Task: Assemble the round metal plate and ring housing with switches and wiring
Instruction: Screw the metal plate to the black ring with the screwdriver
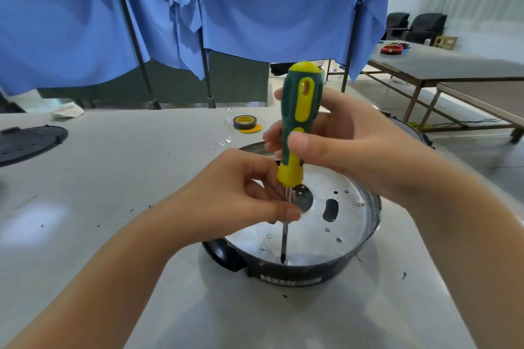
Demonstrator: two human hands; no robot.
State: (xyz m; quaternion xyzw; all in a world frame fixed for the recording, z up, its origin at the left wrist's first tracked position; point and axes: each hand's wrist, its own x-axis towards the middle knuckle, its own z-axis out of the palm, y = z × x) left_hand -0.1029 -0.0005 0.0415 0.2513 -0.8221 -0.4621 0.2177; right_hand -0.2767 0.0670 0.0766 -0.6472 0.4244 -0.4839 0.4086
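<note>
A person at a pale grey worktable (119,184) stands a green-and-yellow screwdriver (300,122) nearly upright over a round metal plate (334,224), its tip planted close to the plate's near edge. The right hand (348,144) grips the handle, fingers wrapped behind it and the thumb pressed across the front. The left hand (241,190) pinches the bare steel shaft just below the handle, thumb and fingertips curled in around it. The plate (silvery, punched with small round holes, one oblong slot and a larger round opening at the centre) sits inside a black ring housing (300,272), which rests on the table directly in front of the person and carries a label strip on its near wall. Whether a screw sits under the tip cannot be told from here. Farther back on the table lies a roll of black tape (243,122) on a yellow disc, and at the far left edge a dark round perforated plate (28,143) lies flat. Small dark specks dot the tabletop. Blue cloth (255,14) hangs from poles behind the table, and a second long table (453,65) stands off to the right with a red tray (392,49) on it.
</note>
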